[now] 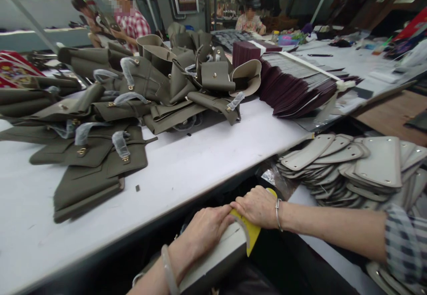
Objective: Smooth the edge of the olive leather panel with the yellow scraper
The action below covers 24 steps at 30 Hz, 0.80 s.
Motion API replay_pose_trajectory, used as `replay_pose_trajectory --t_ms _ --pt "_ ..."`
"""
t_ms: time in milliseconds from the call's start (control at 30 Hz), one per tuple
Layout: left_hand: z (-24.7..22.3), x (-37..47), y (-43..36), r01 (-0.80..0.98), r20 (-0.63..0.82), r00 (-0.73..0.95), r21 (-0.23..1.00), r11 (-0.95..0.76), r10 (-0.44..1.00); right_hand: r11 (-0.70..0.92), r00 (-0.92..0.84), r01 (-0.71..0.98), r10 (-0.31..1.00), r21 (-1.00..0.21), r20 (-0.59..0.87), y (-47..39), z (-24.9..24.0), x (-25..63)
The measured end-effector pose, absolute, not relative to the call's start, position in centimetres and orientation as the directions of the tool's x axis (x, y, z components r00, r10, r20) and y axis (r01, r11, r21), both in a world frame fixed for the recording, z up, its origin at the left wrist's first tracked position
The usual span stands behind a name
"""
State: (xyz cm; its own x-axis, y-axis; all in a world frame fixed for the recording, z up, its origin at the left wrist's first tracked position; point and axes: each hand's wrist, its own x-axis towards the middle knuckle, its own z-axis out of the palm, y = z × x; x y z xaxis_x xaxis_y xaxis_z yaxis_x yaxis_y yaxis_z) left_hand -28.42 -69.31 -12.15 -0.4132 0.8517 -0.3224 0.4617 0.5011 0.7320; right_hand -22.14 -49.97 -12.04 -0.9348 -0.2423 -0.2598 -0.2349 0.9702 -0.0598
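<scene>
- As I look down through the head camera, both hands meet low in the view, just off the near edge of the white table point(160, 188).
- Right hand point(256, 206): fingers curled down, closed over a curved yellow piece point(252, 237) that shows on both sides of the fist. Silver bracelet point(278, 215) at the wrist, checked sleeve point(403, 246) behind it.
- Left hand point(207, 226): fingers together, laid along a pale-topped, dark-sided piece point(216, 253), fingertips touching the right hand. I cannot tell whether it grips or only presses; the thumb is hidden from me. Pale bangle point(169, 270) at this wrist.
- Yellow piece sits under the right hand, its lower part against the end of the pale-topped piece, just right of the left fingertips.
- Beyond the hands and to their left, I note a heap of olive bag pieces point(100, 164), several with handles point(120, 144) wrapped in clear film. One small dark scrap point(138, 188) lies near the closest bag.
- Straight beyond the right hand, well apart: a maroon bundle point(290, 90), bound with a white strap point(308, 66).
- Right of the right hand, beyond its forearm: stacked light-grey panels point(376, 161), overlapping, small holes or studs at some corners.
- Far beyond both hands, I see a person in a red checked shirt point(136, 26).
</scene>
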Motion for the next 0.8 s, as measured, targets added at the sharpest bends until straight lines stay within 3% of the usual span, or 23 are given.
replay_pose_trajectory --t_ms 233,333,433,567,667,800 --pt "-11.5 -29.8 -70.0 0.213 -0.339 -0.345 0.880 0.425 0.875 0.991 -0.965 -0.045 -0.077 -0.128 -0.252 -52.4 -11.8 -19.4" --pt "-11.7 -30.2 -70.1 0.085 -0.362 -0.369 0.904 0.419 0.856 0.964 -0.969 0.048 -0.018 -0.261 -0.245 -52.0 -12.0 -18.1" --pt "-12.2 -30.4 -69.9 -0.006 -0.396 -0.376 0.905 0.425 0.838 0.854 -0.961 0.164 0.025 -0.493 -0.277 -50.8 -12.6 -16.5" --pt "-12.9 -30.6 -69.2 -0.034 -0.418 -0.377 0.898 0.438 0.827 0.493 -0.905 0.414 0.129 -0.766 -0.406 -49.4 -13.7 -14.8" --pt "-12.9 -30.8 -68.7 -0.022 -0.425 -0.393 0.891 0.454 0.815 0.199 -0.870 0.493 0.138 -0.847 -0.474 -49.4 -14.6 -15.0" --pt "-12.7 -31.2 -68.4 -0.017 -0.456 -0.399 0.871 0.491 0.796 -0.263 -0.892 0.435 0.008 -0.861 -0.453 -50.6 -15.4 -16.6"
